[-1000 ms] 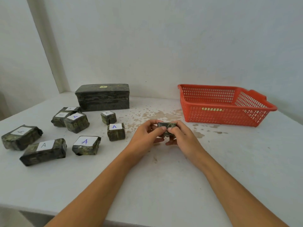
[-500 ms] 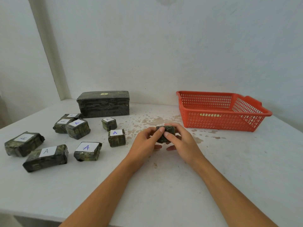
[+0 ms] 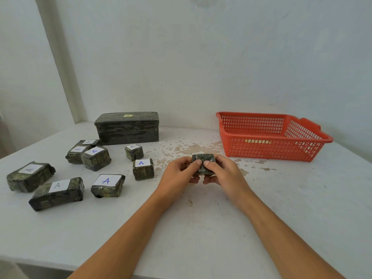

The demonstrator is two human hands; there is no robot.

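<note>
Head view: we've got the small dark block [image 3: 203, 160] pinched between our left hand [image 3: 179, 177] and right hand [image 3: 223, 174], just above the table [image 3: 201, 238]. Fingers cover its lower half, so we can't spot any label.

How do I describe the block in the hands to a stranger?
Find the red basket on the white table. Near its front left corner, the left hand and right hand hold a small dark block. Unlike the blocks lying further left, it shows no white A label.
</note>
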